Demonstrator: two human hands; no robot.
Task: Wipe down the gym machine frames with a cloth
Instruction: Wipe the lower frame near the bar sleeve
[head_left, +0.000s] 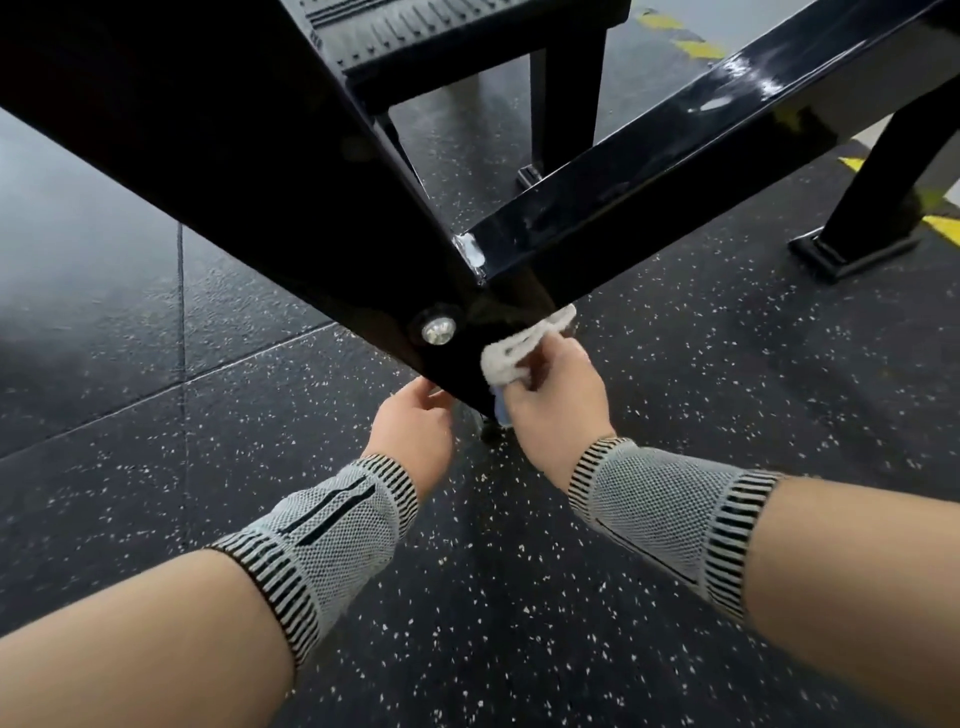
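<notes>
A glossy black steel machine frame (291, 171) fills the upper half of the view, with a wide beam running down to a corner near the centre and a crossbar (675, 156) going up to the right. A silver bolt (439, 330) sits near that corner. My right hand (550, 410) grips a bunched white cloth (511, 351) and holds it against the underside of the corner. My left hand (410, 431) touches the beam's lower edge with its fingertips, its fingers partly hidden under the steel. Both wrists wear grey knit bands.
Black rubber floor tiles (208, 415) with white speckles lie below. A ribbed black footplate (431, 36) sits at the top. Frame legs with flat feet (852, 249) stand at the right, near yellow and black hazard stripes (940, 226) on the floor.
</notes>
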